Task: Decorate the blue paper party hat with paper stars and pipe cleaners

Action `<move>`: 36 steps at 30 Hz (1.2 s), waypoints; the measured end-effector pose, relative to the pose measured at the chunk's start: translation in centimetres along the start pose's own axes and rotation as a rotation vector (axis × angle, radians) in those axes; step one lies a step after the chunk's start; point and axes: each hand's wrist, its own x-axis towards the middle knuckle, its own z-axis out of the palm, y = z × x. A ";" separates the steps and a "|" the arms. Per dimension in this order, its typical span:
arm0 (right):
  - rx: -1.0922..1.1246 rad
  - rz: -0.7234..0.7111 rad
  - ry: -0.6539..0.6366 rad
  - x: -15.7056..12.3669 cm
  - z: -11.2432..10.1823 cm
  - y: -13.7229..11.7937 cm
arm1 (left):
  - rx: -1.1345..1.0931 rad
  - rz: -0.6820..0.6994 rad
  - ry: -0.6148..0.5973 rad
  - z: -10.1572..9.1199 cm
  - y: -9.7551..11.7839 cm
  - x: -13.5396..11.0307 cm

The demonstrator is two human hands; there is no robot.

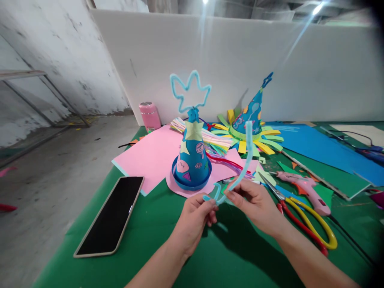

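Observation:
Between my two hands is a light blue pipe cleaner (249, 146), bent into a small hook at its lower left end, its long end rising upward. My left hand (198, 212) pinches it near the bent end. Thumb and fingers of my right hand (255, 204) close on it a little farther along. Just beyond my hands stands a blue paper cone hat (192, 160) with a blue brim, pale stars and small stickers. A crown-like outline of light blue pipe cleaner (195, 73) tops it.
Right of my hands lie scissors (309, 224) and a pink glue gun (303, 186). A phone (111, 218) lies left. Behind are pink paper (150, 152), bundled pipe cleaners (219, 138), a second cone hat (249, 116), blue sheets (318, 150) and a pink bottle (150, 116).

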 end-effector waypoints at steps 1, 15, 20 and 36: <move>0.012 0.011 -0.005 -0.1 0.1 0.1 | -0.014 -0.001 0.010 0.0 0.0 0.0; 0.024 0.035 0.107 -0.7 1.6 0.7 | 0.072 0.098 0.092 0.1 0.0 -0.2; -0.108 -0.074 0.036 -0.8 2.1 0.3 | 0.057 0.091 0.054 0.1 0.0 -0.1; -0.132 0.064 -0.213 -0.2 0.2 -0.7 | 0.059 0.096 -0.004 -0.1 -0.4 -0.2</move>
